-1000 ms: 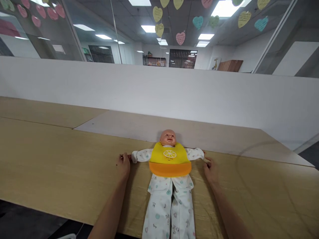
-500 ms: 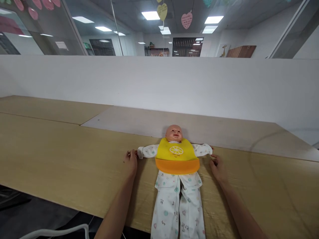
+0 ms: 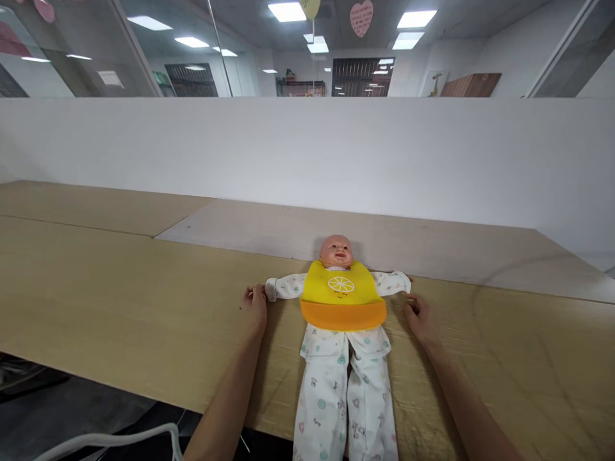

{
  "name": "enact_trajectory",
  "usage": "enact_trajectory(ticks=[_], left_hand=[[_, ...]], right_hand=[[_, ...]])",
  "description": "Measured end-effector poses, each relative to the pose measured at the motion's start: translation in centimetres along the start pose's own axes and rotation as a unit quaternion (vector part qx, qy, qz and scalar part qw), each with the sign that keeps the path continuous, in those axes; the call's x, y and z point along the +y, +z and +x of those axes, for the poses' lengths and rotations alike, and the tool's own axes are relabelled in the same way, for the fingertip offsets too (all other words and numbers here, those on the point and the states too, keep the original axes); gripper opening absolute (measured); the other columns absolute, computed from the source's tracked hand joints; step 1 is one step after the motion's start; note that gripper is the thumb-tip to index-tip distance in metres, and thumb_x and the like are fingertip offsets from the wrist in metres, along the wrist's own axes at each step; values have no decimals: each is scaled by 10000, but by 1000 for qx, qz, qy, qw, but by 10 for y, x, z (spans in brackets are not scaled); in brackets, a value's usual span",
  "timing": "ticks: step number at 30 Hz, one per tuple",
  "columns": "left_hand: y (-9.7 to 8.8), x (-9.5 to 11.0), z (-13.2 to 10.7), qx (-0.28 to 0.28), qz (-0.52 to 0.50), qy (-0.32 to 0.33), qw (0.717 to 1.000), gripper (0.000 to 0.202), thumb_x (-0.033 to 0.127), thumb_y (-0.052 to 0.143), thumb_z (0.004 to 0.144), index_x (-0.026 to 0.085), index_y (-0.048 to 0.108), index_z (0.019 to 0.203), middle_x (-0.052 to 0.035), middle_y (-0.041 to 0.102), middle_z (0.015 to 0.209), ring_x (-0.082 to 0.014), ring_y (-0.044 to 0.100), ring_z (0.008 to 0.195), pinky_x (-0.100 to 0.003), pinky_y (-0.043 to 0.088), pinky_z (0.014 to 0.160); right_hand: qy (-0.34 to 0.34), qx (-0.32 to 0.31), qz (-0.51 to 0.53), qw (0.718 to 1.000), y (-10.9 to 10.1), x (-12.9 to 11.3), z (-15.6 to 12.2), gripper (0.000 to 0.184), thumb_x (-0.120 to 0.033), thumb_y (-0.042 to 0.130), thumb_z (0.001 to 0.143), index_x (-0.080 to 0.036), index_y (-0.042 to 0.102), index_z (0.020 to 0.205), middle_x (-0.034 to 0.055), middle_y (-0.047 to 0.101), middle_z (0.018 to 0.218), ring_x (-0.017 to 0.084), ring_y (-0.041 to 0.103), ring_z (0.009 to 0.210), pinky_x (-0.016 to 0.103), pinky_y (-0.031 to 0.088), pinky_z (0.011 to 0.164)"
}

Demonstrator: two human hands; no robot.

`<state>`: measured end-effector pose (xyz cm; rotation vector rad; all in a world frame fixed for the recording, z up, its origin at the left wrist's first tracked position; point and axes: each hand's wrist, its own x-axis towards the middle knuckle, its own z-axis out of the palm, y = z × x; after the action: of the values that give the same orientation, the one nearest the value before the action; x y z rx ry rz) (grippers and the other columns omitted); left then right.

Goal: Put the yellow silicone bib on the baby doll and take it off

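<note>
A baby doll (image 3: 336, 251) lies face up on the wooden table with its arms spread to both sides. It wears a yellow bib (image 3: 340, 285) with a white citrus slice and an orange pocket along the bottom, over white patterned pajamas (image 3: 321, 397). At the end of the sleeve on the left, my left hand (image 3: 254, 310) has its fingers closed around the doll's hand, which is mostly hidden. My right hand (image 3: 421, 318) has curled fingers, with the fingertips pinching at the cuff of the other sleeve (image 3: 394, 282). The doll's feet fall outside the picture.
The wooden table (image 3: 120, 294) meets a pale board (image 3: 432, 246) behind the doll's head. Beyond it rises a white wall (image 3: 307, 150) with glass above. A white curved tube (image 3: 106, 440) stands below the table's front edge at the lower left.
The camera has tilted slightly downward, so the wall and windows sit higher in view. Both hands stay at the doll's sleeve ends, and the doll lies as before.
</note>
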<state>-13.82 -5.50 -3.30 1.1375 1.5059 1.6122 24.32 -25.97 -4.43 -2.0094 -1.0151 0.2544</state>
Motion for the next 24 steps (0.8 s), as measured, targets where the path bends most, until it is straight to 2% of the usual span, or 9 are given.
enact_trajectory(ticks=[3,6,10,19,24], left_hand=[[0,-1,0,-9,-32,-27,999,133,275,501,705,200,481,597,3,538,584,-154,527,557,-280,414,524],[1,1,-2,-19,-44,-41,998,148,259,516,689,205,468,560,17,503,556,-144,486,532,-280,390,529],[1,5,-5,-23,-31,-37,999,186,258,529,688,210,453,525,27,444,522,-139,437,516,-281,352,528],[3,12,-8,-39,-23,-26,999,256,293,498,734,213,404,510,45,354,500,-116,349,472,-262,286,472],[5,13,-12,-41,3,-8,999,279,281,460,764,223,362,509,48,303,504,-120,320,478,-267,291,480]], right_hand=[[7,-3,2,1000,0,0,0,412,-422,435,750,-173,551,1057,52,641,769,210,568,691,335,419,660],[7,-5,8,1000,0,-1,-1,427,-427,435,751,-158,552,1062,59,643,774,204,569,688,325,421,655],[3,0,-5,1000,-1,-3,-1,467,-445,431,738,-134,573,1056,61,630,732,199,555,658,326,417,643],[8,1,-4,1000,0,-1,-1,424,-432,435,740,-161,599,1022,61,653,776,205,580,698,328,423,662],[8,2,-3,1000,-1,-3,-1,412,-439,447,727,-153,612,974,75,664,818,219,598,735,342,436,688]])
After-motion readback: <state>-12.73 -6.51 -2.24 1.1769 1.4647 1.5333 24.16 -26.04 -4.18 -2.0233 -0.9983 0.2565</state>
